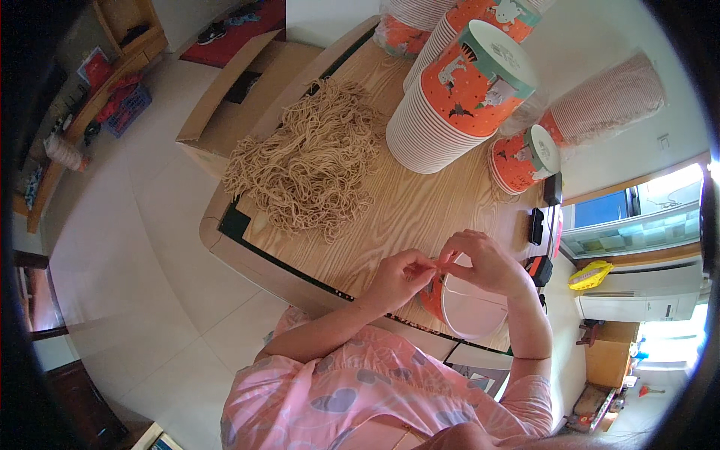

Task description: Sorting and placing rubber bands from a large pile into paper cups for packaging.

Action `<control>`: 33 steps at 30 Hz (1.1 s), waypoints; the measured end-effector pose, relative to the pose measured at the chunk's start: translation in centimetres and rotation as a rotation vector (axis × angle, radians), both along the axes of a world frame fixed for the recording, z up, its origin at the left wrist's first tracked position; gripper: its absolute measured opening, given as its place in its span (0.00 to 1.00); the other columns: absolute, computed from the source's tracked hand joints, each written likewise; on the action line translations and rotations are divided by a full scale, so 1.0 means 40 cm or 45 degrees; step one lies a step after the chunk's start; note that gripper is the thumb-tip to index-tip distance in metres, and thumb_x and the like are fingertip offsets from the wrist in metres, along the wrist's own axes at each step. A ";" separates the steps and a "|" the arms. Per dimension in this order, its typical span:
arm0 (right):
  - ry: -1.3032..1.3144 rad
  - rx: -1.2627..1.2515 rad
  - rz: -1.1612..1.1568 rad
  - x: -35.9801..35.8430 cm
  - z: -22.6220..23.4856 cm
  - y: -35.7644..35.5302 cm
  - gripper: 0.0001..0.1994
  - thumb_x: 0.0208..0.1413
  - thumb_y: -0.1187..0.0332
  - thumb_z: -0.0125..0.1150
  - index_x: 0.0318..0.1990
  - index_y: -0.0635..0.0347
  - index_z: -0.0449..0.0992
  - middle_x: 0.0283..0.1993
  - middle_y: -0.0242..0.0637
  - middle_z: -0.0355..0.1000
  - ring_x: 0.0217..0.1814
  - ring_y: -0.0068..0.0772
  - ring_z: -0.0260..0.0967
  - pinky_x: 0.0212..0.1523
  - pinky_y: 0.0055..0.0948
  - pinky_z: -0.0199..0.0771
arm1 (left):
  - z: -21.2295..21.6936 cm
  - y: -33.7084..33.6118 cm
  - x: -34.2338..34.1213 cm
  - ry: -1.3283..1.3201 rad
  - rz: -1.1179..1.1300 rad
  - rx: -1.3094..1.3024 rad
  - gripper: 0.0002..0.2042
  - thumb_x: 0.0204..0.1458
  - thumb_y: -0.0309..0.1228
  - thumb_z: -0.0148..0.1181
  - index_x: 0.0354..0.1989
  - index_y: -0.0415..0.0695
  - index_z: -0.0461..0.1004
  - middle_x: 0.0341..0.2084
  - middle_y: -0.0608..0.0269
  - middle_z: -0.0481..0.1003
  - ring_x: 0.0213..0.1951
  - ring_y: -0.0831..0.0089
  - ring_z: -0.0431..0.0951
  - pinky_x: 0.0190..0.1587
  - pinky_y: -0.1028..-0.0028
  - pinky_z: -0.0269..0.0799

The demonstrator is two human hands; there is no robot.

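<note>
Two hands meet over one paper cup point(469, 306) at the near edge of the surface point(390, 217) — left hand point(401, 276) and right hand point(484, 262), fingers pinched nearly shut on a thin beige string at the cup's rim. Much seems left: a big heap of strings point(307, 161) and tall cup stacks point(457, 94) wait behind.

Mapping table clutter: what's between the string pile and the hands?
In the head view, only bare wooden tabletop lies between the pile of tan string and the left hand and right hand.
</note>
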State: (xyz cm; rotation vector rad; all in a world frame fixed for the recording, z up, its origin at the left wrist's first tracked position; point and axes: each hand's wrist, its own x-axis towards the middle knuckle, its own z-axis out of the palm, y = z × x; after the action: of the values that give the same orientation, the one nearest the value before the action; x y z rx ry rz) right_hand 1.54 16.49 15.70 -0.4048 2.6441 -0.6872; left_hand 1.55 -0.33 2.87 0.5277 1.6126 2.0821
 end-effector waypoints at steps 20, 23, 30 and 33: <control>0.022 -0.001 0.087 -0.012 0.002 -0.004 0.04 0.47 0.69 0.60 0.29 0.57 0.72 0.32 0.37 0.71 0.42 0.41 0.68 0.44 0.39 0.66 | 0.007 0.000 -0.002 0.090 0.013 0.002 0.05 0.51 0.23 0.60 0.35 0.38 0.73 0.29 0.65 0.76 0.32 0.82 0.75 0.36 0.79 0.73; 0.054 -0.004 0.087 -0.007 -0.007 0.002 0.04 0.47 0.69 0.60 0.29 0.57 0.72 0.31 0.36 0.71 0.41 0.41 0.68 0.44 0.38 0.66 | -0.006 0.004 -0.003 -0.120 -0.070 0.063 0.04 0.51 0.23 0.60 0.35 0.39 0.72 0.28 0.67 0.75 0.32 0.84 0.74 0.35 0.81 0.73; 0.044 0.029 0.110 -0.009 -0.011 0.004 0.05 0.47 0.68 0.60 0.30 0.56 0.72 0.31 0.36 0.71 0.41 0.42 0.68 0.45 0.39 0.65 | -0.022 0.006 0.001 -0.338 -0.141 0.265 0.03 0.53 0.23 0.58 0.32 0.40 0.70 0.26 0.71 0.71 0.29 0.86 0.72 0.33 0.82 0.71; 0.038 0.017 0.084 -0.006 -0.007 -0.002 0.04 0.47 0.68 0.60 0.30 0.56 0.73 0.32 0.36 0.71 0.41 0.42 0.68 0.45 0.39 0.65 | -0.030 0.007 0.004 -0.293 -0.137 0.220 0.03 0.54 0.24 0.58 0.32 0.40 0.70 0.26 0.71 0.71 0.30 0.86 0.72 0.33 0.82 0.71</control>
State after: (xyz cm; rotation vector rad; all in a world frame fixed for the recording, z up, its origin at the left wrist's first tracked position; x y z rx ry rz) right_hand 1.28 16.43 15.43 -0.5001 2.6489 -0.6468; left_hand 1.73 -0.05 1.66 0.4044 1.2570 2.1253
